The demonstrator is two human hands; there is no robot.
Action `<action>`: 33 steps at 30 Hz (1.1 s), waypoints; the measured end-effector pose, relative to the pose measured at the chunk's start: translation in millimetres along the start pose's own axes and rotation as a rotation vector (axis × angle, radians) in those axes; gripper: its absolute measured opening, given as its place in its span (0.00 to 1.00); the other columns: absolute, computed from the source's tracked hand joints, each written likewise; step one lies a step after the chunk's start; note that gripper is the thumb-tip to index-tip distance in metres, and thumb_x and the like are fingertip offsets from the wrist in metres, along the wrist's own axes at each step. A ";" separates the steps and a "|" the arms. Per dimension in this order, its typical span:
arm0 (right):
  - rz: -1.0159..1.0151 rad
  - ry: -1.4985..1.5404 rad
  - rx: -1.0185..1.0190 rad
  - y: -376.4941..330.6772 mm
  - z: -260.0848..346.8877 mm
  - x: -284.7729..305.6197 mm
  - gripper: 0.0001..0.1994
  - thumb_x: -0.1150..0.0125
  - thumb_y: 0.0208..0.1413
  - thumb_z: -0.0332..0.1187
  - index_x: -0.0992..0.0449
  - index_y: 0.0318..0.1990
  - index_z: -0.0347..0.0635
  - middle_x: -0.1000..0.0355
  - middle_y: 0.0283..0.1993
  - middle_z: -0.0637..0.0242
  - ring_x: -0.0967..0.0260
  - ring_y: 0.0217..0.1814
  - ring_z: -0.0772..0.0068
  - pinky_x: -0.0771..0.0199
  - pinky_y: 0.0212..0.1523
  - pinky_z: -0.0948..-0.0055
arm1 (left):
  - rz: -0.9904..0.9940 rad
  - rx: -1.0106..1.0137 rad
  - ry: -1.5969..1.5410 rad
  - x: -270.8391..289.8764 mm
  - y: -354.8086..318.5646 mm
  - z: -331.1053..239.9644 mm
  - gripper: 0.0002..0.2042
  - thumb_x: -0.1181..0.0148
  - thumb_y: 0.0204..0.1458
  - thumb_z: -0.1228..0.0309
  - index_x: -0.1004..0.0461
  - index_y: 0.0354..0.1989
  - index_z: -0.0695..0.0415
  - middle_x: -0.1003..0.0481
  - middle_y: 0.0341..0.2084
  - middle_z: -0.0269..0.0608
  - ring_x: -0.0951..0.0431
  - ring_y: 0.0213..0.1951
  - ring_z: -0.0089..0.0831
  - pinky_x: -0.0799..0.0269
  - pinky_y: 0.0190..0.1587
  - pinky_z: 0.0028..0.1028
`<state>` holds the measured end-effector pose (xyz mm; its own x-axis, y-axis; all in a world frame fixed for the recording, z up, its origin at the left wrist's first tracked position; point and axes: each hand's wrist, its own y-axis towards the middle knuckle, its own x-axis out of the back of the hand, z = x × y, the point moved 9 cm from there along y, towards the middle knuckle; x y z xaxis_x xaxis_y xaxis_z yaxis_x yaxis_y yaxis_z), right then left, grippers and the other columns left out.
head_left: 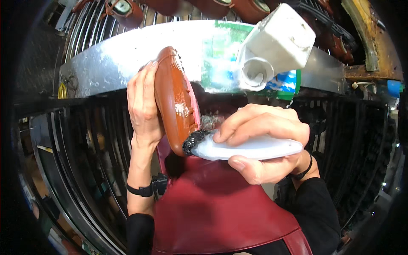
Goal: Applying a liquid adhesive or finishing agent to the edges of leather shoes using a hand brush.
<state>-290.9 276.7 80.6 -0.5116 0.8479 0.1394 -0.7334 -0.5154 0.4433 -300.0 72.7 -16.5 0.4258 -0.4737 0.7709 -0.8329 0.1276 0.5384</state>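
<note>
Two hands share this job. The left hand (pixel 143 102) presses its fingers together along the left side of the brown shoe (pixel 165 97); its thumb is hidden. The shoe is held between the red apron (pixel 221 204) and the metal bench (pixel 91 76). The right hand (pixel 265 129) pinches the white brush (pixel 250 148), and its black bristles (pixel 195 143) seem to touch the shoe's near end. To brush well, hold the shoe still, push softly, and go slowly by the pink edge (pixel 192 102).
</note>
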 end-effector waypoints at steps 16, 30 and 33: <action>-0.297 -0.057 -0.169 45.3 -140.1 57.9 0.12 0.29 0.51 0.21 0.17 0.45 0.28 0.18 0.44 0.57 0.20 0.45 0.72 0.20 0.49 0.70 | 0.069 0.246 -0.745 -10.5 76.4 98.9 0.47 0.19 0.27 0.87 0.28 0.66 0.59 0.23 0.57 0.40 0.23 0.59 0.35 0.24 0.62 0.37; -0.951 -0.396 -0.379 -92.9 -120.6 92.4 0.09 0.32 0.66 0.29 0.20 0.43 0.28 0.22 0.27 0.62 0.26 0.20 0.79 0.27 0.19 0.78 | -0.034 0.666 -1.108 -29.5 -72.5 89.5 0.30 0.29 0.51 0.67 0.28 0.62 0.70 0.20 0.48 0.47 0.20 0.49 0.35 0.25 0.55 0.32; -1.135 0.108 -0.547 -114.8 -143.3 94.2 0.09 0.32 0.66 0.30 0.20 0.39 0.29 0.22 0.27 0.61 0.25 0.19 0.76 0.26 0.17 0.77 | -0.003 0.778 -1.160 -39.5 -83.6 66.6 0.31 0.24 0.43 0.67 0.24 0.57 0.69 0.17 0.42 0.46 0.17 0.45 0.32 0.23 0.53 0.30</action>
<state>-319.1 397.9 -84.0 0.5107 0.8442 -0.1630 -0.8579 0.4879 -0.1611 -270.7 22.7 -114.7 0.2144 -0.9646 -0.1535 -0.9756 -0.2041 -0.0805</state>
